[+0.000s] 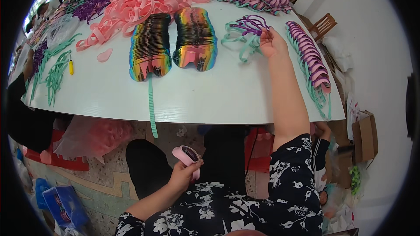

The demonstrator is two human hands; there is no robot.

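Above my lap, my left hand (181, 175) is closed around a curved pink goggle piece (189, 154) with a dark inner part. My right hand (272, 42) reaches over the table, its fingertips pinched on a thin purple goggle frame (256, 22). This frame belongs to a small pile with mint-green straps (249, 50), which lies beside the hand. Left of it stand two stacked rows of rainbow mirrored lenses (151, 48). A single green strap (152, 105) runs from under the left row and hangs over the table's near edge.
A large heap of pink bands (140, 0) lies at the back of the white table (205, 100). Along the right edge runs a row of assembled pink-and-purple goggles (310, 52). A yellow-handled tool (71, 67) lies at left, near a co-worker's dark sleeve (19, 91).
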